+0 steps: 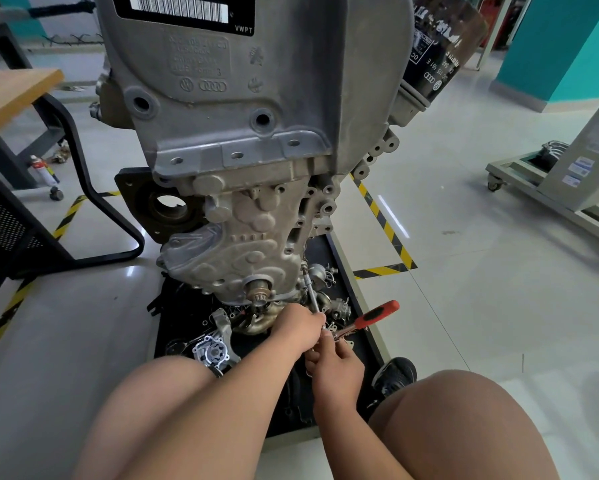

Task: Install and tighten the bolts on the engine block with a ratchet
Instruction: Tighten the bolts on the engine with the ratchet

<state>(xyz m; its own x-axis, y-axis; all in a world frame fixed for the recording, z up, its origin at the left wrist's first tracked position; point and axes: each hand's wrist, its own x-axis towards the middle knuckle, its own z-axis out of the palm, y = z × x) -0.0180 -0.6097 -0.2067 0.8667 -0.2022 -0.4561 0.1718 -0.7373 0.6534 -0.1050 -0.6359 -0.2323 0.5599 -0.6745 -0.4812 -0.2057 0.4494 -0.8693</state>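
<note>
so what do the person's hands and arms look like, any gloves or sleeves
No gloves: the left hand and right hand are bare, with no ring, watch or wristband visible. The left forearm and right forearm are bare too, no sleeve in view.

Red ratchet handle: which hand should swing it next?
Probably the right hand: it holds the ratchet near its head, closest to the free red handle. The left hand grips the extension bar, steadying it against the engine block.
</note>
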